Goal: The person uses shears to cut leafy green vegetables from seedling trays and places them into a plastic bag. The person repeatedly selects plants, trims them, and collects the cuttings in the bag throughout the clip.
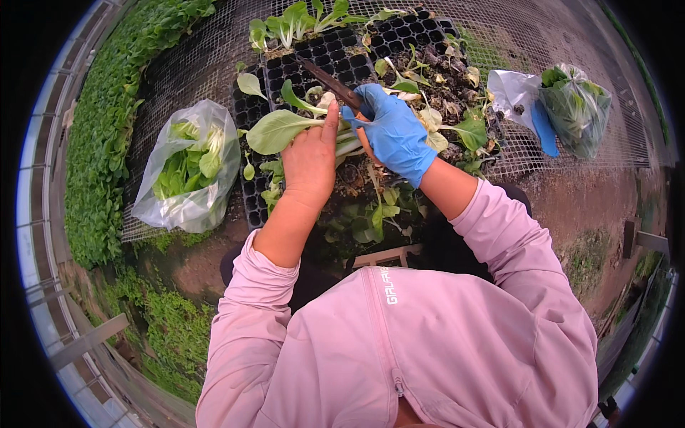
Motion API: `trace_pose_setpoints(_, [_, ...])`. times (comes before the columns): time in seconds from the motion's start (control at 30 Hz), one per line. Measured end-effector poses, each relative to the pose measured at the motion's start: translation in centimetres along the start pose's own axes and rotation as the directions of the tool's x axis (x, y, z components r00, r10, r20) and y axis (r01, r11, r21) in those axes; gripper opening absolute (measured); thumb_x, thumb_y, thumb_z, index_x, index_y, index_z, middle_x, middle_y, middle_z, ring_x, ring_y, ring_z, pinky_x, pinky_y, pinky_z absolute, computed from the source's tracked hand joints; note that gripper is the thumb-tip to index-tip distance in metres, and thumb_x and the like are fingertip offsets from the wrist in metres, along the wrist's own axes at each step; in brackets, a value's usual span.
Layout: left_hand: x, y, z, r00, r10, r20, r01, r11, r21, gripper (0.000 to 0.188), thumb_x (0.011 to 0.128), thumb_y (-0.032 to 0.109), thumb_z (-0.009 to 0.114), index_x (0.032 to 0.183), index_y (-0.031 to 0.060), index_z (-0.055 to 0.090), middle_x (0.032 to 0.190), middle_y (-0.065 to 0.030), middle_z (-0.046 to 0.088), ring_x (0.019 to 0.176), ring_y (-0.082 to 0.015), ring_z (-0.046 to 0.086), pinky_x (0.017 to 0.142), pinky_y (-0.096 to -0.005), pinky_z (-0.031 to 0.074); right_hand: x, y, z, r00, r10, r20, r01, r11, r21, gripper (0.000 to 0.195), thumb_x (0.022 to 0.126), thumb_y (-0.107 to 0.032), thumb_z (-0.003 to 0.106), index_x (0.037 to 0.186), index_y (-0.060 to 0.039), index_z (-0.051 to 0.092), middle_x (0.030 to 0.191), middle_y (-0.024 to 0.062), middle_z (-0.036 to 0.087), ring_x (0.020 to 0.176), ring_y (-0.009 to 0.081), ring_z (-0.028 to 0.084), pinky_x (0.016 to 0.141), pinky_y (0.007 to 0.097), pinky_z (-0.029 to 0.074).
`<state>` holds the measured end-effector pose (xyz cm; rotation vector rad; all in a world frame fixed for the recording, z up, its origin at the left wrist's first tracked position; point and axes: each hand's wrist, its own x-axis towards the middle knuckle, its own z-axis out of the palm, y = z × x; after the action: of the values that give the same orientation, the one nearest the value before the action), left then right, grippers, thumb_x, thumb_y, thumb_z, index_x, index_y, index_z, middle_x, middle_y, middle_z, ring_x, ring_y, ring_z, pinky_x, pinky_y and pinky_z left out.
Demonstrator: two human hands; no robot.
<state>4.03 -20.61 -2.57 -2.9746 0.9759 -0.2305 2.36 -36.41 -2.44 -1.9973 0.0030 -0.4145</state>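
Observation:
My bare left hand (312,158) holds a leafy green seedling (278,131) by its pale stems, the broad leaf pointing left. Close beside it, my right hand (395,131), in a blue glove, grips orange-handled scissors (334,83) whose rusty blades point up and left. How far the blades are parted cannot be told. Beneath both hands are black plastic seedling trays (273,80) with many cells. Soil, wilted leaves and cut plants cover the right tray, and more upright seedlings (289,24) stand at the far edge. Part of the held stems is hidden by my fingers.
An open clear plastic bag of greens (187,166) stands on the wire mesh bench at left. At right lie a filled plastic bag of greens (575,112), a blue item (544,128) and a clear plastic sheet (514,99). Dense seedlings (107,134) line the far left.

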Motion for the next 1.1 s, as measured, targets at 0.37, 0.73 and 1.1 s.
trace_pose_setpoints(0.37, [0.0,-2.6,0.0,0.989,-0.081,-0.122,0.053,0.975,-0.216,0.084,0.063,0.005,0.070,0.135,0.0130,0.029,0.095,-0.0071,0.055,0.088,-0.0265,0.055,0.076,-0.0411,0.043,2.4,4.1,-5.5,0.906,0.392,-0.162,-0.359,0.912,0.200,0.033,0.080,-0.026,0.068,0.099,-0.0023,0.055,0.071,0.0014,0.058,0.062,0.0087,0.049,0.056,0.0250,0.042])
trace_pose_setpoints(0.73, [0.9,-4.4,1.5,0.912,-0.164,0.375,0.409,0.342,-0.846,0.066,0.067,0.004,0.062,0.127,0.0010,0.034,0.109,-0.0108,0.055,0.095,-0.0175,0.055,0.083,-0.0282,0.043,0.3,0.0,-6.2,0.837,0.510,0.198,-0.514,0.612,0.601,0.045,0.078,-0.031,0.067,0.109,-0.0008,0.055,0.077,0.0004,0.056,0.066,0.0083,0.051,0.058,0.0216,0.042])
trace_pose_setpoints(1.1, [0.4,-3.5,1.2,0.887,-0.214,0.409,0.455,0.257,-0.852,0.062,0.070,0.005,0.063,0.126,0.0018,0.037,0.111,-0.0113,0.053,0.098,-0.0183,0.054,0.086,-0.0290,0.042,-6.7,-0.3,-5.0,0.436,0.369,0.821,-0.898,0.243,0.367,0.036,0.084,-0.038,0.061,0.093,-0.0039,0.062,0.076,0.0037,0.059,0.062,0.0095,0.056,0.050,0.0202,0.044])
